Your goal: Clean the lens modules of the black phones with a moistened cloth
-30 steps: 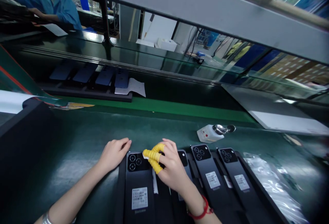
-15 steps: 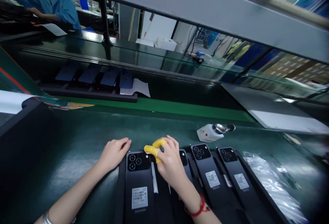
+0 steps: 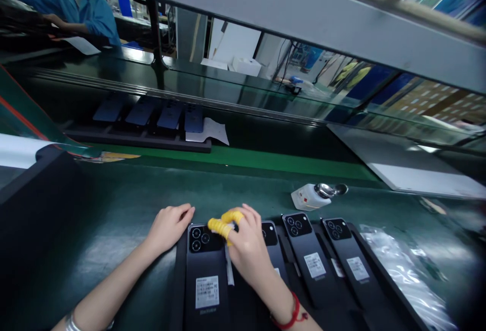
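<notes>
Several dark phones lie back side up in a black tray (image 3: 177, 290), each with a camera block and most with a white label in sight. At the upper left corner of the leftmost phone (image 3: 207, 270) rests my left hand (image 3: 169, 227), its fingers curled together. My right hand (image 3: 246, 242), with yellow covers on thumb and index finger, is over that phone's upper right corner, beside the camera lenses. Those two fingertips are pressed close together; what lies between them is too small to name. The second phone (image 3: 270, 235) is partly behind my right hand.
A white bottle with a metal top (image 3: 309, 197) stands behind the tray. Clear plastic bags (image 3: 402, 265) lie at the right. Beyond, another tray (image 3: 152, 141) holds several phones and a white sheet (image 3: 212, 131). A person in blue (image 3: 94, 12) works at the far left.
My right hand has shifted slightly left, its yellow fingertips now nearer the leftmost phone's lenses. The far tray has moved a little to the right. My left hand has stayed in place.
</notes>
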`<state>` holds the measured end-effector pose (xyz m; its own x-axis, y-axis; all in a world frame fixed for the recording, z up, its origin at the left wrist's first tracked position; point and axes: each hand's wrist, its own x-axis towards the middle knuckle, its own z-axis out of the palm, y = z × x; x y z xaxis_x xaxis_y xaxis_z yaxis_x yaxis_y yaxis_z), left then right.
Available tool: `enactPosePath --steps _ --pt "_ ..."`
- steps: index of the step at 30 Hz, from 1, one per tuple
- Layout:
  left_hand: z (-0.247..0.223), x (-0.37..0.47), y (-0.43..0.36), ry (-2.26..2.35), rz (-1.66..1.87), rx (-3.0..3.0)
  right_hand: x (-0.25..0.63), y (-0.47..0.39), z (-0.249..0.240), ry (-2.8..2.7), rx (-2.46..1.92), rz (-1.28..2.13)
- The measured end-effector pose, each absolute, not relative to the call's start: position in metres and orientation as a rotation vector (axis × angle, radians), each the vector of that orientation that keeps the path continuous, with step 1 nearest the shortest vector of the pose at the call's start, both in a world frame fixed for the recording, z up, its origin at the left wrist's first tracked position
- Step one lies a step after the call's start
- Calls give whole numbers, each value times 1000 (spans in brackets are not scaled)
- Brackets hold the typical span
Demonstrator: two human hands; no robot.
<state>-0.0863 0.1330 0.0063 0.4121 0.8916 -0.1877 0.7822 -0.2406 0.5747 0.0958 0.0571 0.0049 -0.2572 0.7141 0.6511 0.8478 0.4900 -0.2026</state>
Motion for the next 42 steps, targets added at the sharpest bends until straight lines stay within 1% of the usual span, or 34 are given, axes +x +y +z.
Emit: enactPosePath --steps 3,10,14,19,26,30,36,39,42 --pt "6 -86 133 1421 234 2070 84 56 3 -2120 -1145 -233" --pt "5 -86 133 1422 232 2070 104 63 4 -2046 -1364 -252" --pt "6 -86 134 1420 240 2072 104 60 6 -1948 -1342 -313" --pt "5 -85 135 1412 247 2072 103 62 8 -2198 -1190 -132" --pt "6 -87 134 1421 231 2059 134 67 3 -2142 -1365 -72" --pt "6 -86 134 1423 227 2065 123 63 3 -2101 -1293 114" --pt "8 -86 135 1430 220 2056 123 54 25 -2474 -1258 473" --pt "8 -86 135 1421 222 2056 127 51 29 -2492 -1180 515" --pt "9 -86 134 1418 229 2061 121 51 26 -2332 -1159 431"
